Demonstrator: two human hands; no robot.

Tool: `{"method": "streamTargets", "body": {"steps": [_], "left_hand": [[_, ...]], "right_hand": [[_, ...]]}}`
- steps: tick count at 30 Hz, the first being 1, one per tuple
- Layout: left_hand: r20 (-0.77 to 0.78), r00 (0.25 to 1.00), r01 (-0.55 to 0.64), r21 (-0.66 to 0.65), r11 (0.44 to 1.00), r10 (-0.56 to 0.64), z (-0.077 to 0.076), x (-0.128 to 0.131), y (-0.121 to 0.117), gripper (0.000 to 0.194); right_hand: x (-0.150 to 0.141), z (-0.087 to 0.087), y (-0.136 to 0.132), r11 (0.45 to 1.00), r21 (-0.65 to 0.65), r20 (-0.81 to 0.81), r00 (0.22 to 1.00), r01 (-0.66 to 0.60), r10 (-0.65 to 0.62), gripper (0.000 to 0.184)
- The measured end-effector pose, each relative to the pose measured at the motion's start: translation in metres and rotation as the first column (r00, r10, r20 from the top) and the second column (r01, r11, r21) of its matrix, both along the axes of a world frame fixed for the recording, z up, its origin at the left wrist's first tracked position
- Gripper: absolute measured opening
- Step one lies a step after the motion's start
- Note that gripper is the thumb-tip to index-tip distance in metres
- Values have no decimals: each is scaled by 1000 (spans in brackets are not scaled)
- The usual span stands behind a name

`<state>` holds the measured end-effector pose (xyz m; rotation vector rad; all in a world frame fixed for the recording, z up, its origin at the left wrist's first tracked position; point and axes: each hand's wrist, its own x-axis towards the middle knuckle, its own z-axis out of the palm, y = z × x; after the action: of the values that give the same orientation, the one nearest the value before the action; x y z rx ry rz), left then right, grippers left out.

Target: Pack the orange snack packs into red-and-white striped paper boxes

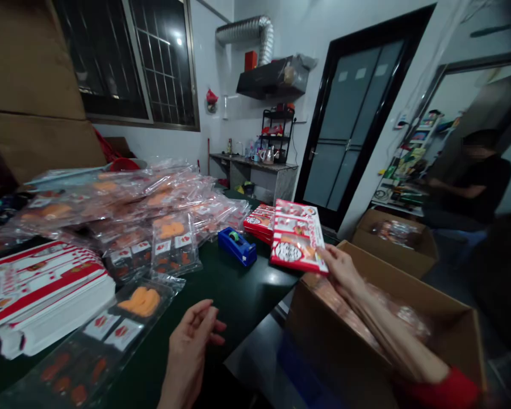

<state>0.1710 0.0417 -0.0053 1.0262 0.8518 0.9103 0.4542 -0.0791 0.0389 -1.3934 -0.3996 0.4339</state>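
My right hand [344,268] grips the lower right edge of a red-and-white printed box [297,227], tilted up above the far right part of the table. Just behind it, more boxes of the same print [259,220] lie stacked. Over the near table edge, my left hand [193,338] is empty, its fingers loosely curled and a little apart. To its left lies a clear plastic packet [123,329] with an orange piece, two white printed sachets and several reddish-brown pieces. A pile of flattened red-and-white cartons [46,278] rests at the far left.
A heap of similar clear packets [166,193] covers the table's back left. A blue tape dispenser [237,245] stands mid-table. An open cardboard box [447,318] with wrapped items is below my right forearm; another carton [394,241] lies beyond. A seated person [477,182] is at right.
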Motion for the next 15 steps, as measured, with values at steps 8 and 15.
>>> {"method": "streamTargets", "body": {"steps": [8, 15], "left_hand": [[-76, 984, -166, -32, 986, 163, -16, -44, 13, 71], [-154, 944, -279, 103, 955, 293, -6, -66, -15, 49]], "right_hand": [[78, 36, 126, 940, -310, 154, 983, 142, -98, 35], [58, 38, 165, 656, -672, 600, 772, 344, 209, 31]]}}
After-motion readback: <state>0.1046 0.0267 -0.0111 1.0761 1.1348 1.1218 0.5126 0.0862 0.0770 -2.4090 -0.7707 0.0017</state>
